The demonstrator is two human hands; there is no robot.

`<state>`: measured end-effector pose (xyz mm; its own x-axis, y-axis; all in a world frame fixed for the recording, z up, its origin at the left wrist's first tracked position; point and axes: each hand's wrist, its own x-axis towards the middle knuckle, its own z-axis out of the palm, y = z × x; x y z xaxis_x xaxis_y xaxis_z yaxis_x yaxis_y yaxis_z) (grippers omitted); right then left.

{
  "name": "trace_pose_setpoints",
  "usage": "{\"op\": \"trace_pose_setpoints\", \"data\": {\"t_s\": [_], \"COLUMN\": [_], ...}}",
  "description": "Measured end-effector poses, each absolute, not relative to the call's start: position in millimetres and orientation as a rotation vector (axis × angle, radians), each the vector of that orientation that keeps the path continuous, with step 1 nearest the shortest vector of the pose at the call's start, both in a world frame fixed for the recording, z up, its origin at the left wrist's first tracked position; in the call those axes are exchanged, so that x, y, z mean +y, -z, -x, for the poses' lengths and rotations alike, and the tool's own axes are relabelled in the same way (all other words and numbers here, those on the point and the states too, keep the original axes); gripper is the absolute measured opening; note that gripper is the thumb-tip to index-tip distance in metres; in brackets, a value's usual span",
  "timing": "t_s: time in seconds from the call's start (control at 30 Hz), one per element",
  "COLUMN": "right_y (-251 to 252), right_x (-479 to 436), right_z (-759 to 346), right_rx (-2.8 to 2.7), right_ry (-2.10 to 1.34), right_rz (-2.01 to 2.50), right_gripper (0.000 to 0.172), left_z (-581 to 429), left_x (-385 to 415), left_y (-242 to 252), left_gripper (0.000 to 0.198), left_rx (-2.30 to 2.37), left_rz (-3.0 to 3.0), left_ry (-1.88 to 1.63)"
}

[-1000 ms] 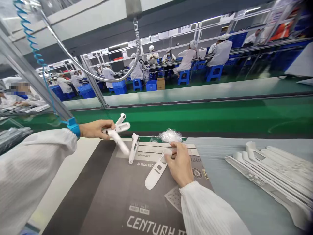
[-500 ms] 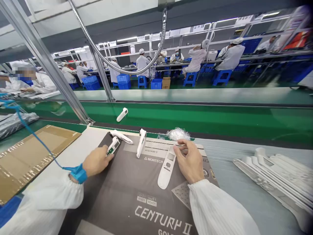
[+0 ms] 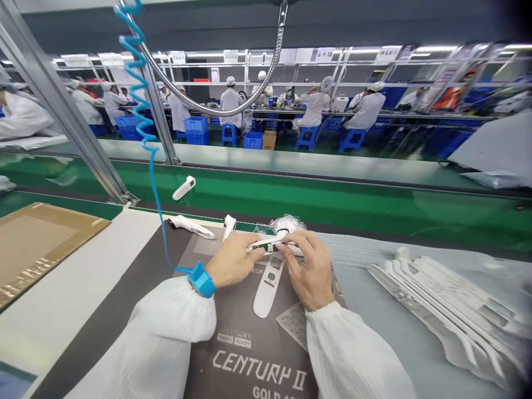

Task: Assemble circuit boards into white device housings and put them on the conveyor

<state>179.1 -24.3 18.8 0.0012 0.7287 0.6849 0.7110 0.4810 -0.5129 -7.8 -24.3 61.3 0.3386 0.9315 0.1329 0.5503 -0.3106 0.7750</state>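
Left hand has come across from the left to the centre since the last frame, bringing the slim white plastic housing with a green circuit board with it. Right hand is off the cover's far end and onto that housing.

Left grip: thumb and fingers closed on the housing's left end. Right grip: thumb and fingertips pinched at its right end; exact contact partly hidden by the fingers. Housing sits roughly crosswise, between the hands.

Just near of it: flat white plastic cover with cut-outs and a rounded end, lying on the dark grey printed cardboard box; its far end runs in under the hands.

Far edge of the box: white handle-shaped part with a black end at left, second white part partly behind the left hand. Crumpled clear plastic film just beyond the right hand.

Farther out: white handheld piece with a dark window on the green belt. Right: stacked long white plastic mouldings on the pale grey worktop. Left: brown cardboard sheet.
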Motion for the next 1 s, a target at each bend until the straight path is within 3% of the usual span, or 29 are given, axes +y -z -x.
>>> {"op": "trace_pose_setpoints", "data": {"t_s": [0.13,0.27,0.43,0.63,0.77,0.9,1.0], "right_y": [-14,-14,-16,-17,-28,-48,-57], "right_x": [-25,-29,-1,54,45,-3,-45], "right_z": [-180,-177,-197,-214,-210,-218,-245], "right_rx": [-1.809,-1.797,-1.346,-1.674,-1.733,-1.993,-2.047], "right_ry": [0.144,-0.145,-0.399,-0.106,0.126,-0.207,-0.334], "right_rz": [1.360,1.320,1.549,2.001,1.945,1.762,1.813], "right_gripper": [0.018,0.022,0.027,0.011,0.024,0.015,0.018], "left_z": [-3,1,5,19,33,35,32], "left_x": [-23,-22,-17,-10,-4,-5,-8], "left_y": [-43,-33,-35,-44,-46,-49,-52], "left_gripper": [0.022,0.025,0.028,0.028,0.025,0.025,0.024], "left_rx": [1.357,1.593,1.406,1.274,1.414,1.468,1.449], "left_rz": [-1.863,-1.457,-1.097,-1.037,-1.027,-1.000,-0.992], "left_ry": [-0.805,-1.027,-1.162,-1.577,-1.717,-1.656,-1.629]}}
